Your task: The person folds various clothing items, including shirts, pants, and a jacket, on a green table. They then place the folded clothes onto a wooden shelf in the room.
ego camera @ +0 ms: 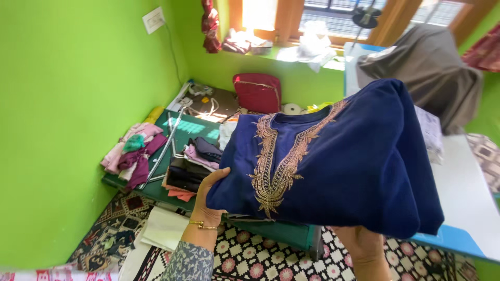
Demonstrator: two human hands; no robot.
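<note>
— What's nearest?

— Two hands. The left hand [211,193], one gold bangle [203,225] at its wrist, is closed on the left edge of one folded navy garment [344,166] with gold neckline embroidery. The right hand [362,244] supports it from beneath; its fingers are hidden, so I cannot tell how far it is closed.

— And behind?

— The garment is held up over one low green table [281,234] that bears two heaps of folded cloth [133,153]. Farther back stands one maroon bag [258,92] below the window sill.
</note>
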